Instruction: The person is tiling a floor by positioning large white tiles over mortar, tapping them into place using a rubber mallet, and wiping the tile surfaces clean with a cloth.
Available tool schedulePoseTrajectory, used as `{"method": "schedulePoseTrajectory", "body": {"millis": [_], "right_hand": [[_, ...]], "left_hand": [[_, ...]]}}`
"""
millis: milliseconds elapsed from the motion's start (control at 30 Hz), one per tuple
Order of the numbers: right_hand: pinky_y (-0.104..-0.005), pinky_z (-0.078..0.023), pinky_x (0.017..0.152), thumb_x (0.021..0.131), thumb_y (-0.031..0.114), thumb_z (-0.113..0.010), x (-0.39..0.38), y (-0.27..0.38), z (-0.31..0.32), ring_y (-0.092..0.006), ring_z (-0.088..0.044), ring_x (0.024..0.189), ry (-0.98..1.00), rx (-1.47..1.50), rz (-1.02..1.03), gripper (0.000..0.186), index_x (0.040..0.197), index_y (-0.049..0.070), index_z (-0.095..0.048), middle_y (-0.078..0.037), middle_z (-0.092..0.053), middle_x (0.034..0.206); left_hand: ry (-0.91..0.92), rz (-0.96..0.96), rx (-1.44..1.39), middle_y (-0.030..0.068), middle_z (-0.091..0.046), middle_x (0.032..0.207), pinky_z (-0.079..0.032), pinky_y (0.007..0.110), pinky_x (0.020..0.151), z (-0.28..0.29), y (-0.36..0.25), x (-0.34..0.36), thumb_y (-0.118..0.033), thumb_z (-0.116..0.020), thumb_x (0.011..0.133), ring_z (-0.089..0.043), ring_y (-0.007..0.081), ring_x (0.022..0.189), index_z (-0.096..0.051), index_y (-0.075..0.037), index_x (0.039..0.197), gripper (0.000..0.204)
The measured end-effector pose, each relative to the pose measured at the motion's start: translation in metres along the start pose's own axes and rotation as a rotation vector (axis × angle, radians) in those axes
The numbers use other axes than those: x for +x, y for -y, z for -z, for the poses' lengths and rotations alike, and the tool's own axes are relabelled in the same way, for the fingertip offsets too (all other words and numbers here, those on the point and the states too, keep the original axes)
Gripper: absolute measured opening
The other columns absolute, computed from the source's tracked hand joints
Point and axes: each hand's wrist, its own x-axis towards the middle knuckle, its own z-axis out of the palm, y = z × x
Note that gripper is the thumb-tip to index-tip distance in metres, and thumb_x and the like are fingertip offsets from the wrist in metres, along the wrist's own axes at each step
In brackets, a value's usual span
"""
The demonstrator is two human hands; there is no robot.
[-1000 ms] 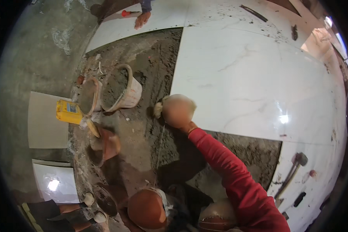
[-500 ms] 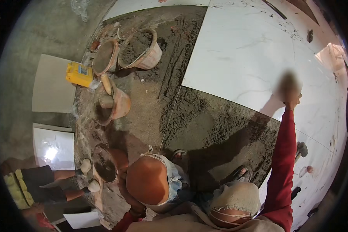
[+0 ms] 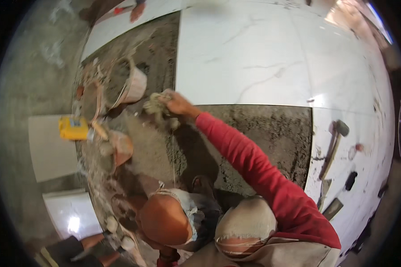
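Observation:
My right hand (image 3: 176, 103) grips a crumpled, dirty rag (image 3: 155, 107) over the bare mortar bed, left of the white marbled tile (image 3: 240, 53)'s corner and beside a mortar bucket (image 3: 136, 86). The red sleeve reaches up from the lower right. Low in the view, my left hand (image 3: 133, 204) is mostly hidden beside my bent left knee, near a smeared container, and its fingers are unclear. A thin string runs down across the mortar from beneath the rag.
More buckets (image 3: 122, 149) and a yellow jug (image 3: 72, 129) stand left. A mallet (image 3: 341, 128) and trowel (image 3: 325, 189) lie on tiles at right. Loose tiles (image 3: 67, 213) rest at lower left. A co-worker's hand (image 3: 136, 12) shows at top; another person's legs (image 3: 89, 242) at bottom left.
My right hand swept right across the tile half a second ago and has now come back left with the rag, over the mortar near the buckets. The view has shifted.

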Motion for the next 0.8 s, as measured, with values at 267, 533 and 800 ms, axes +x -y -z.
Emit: {"method": "schedulePoseTrajectory", "body": {"millis": [267, 533, 800], "right_hand": [[-0.0297, -0.054, 0.074, 0.105, 0.040, -0.049, -0.193, 0.103, 0.178, -0.0132, -0.061, 0.091, -0.274, 0.323, 0.399, 0.039, 0.124, 0.006, -0.057, -0.006, -0.062, 0.101], [-0.0350, -0.050, 0.097, 0.094, 0.005, -0.061, -0.505, 0.072, 0.490, -0.0195, -0.061, 0.113, -1.250, -0.513, 0.407, 0.045, 0.138, 0.003, -0.053, -0.012, -0.064, 0.125], [-0.0365, -0.047, 0.102, 0.100, 0.033, -0.064, -0.545, -0.023, 0.463, -0.0257, -0.063, 0.118, -1.337, -1.362, -0.282, 0.048, 0.137, 0.002, -0.059, -0.013, -0.066, 0.129]], "left_hand": [[0.075, -0.017, 0.088, 0.0074, -0.064, 0.110, -0.049, 0.040, 0.094, -0.017, 0.007, 0.021, -0.038, -0.061, 0.100, -0.062, 0.0203, 0.105, -0.061, -0.005, 0.117, 0.037], [0.206, -0.004, 0.207, 0.0075, -0.065, 0.110, -0.050, 0.040, 0.093, -0.027, 0.006, 0.030, -0.037, -0.061, 0.100, -0.063, 0.0204, 0.104, -0.062, -0.005, 0.117, 0.036], [0.407, 0.004, 0.578, 0.0076, -0.066, 0.109, -0.050, 0.040, 0.092, -0.060, -0.017, 0.046, -0.036, -0.061, 0.101, -0.064, 0.0205, 0.103, -0.063, -0.005, 0.117, 0.035]]}}
